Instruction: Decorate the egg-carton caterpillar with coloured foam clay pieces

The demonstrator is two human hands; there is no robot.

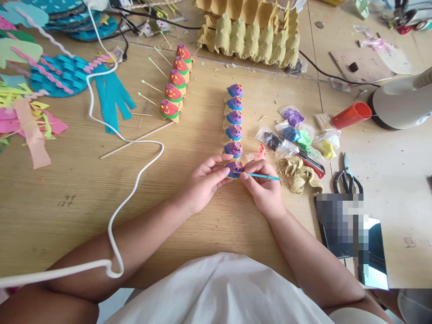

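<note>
A row of purple and blue egg-carton cups with orange rings and small faces runs away from me on the wooden table. My left hand grips the nearest cup of this row between thumb and fingers. In my right hand is a thin blue tool, pinched between thumb and fingers, its tip at the face of that nearest cup. Left of the row stands a second row of red and green cups with smiling faces and green-tipped sticks.
Bagged clay, a red cutter, torn carton scraps and scissors lie at right. An egg carton is behind. A white cable crosses my left arm; paper crafts lie far left.
</note>
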